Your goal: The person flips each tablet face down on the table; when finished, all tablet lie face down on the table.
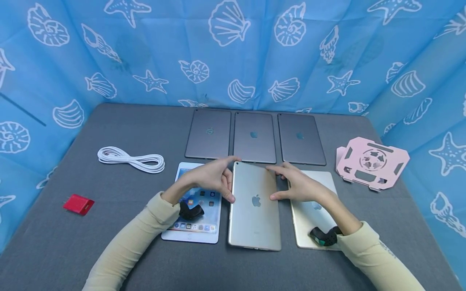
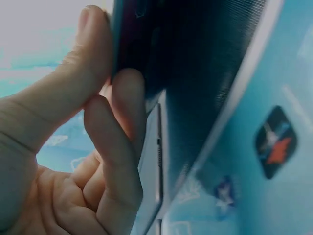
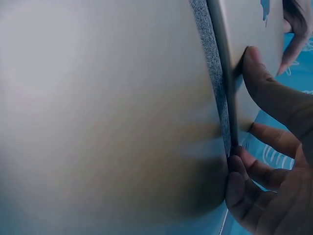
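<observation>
Silver tablet (image 1: 255, 210), logo side up

Apple logo on the silver tablet (image 1: 255, 206) back; no readable text.

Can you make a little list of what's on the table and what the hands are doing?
Left hand: grips the left edge of the middle silver tablet
Right hand: grips that tablet's right edge
Tablet's pose: logo side up, far end lifted
Left of it: white tablet, screen lit
Right of it: gold tablet, face down
Back row: three grey tablets, face down
Also there: white cable, red charger, pink stand
</observation>
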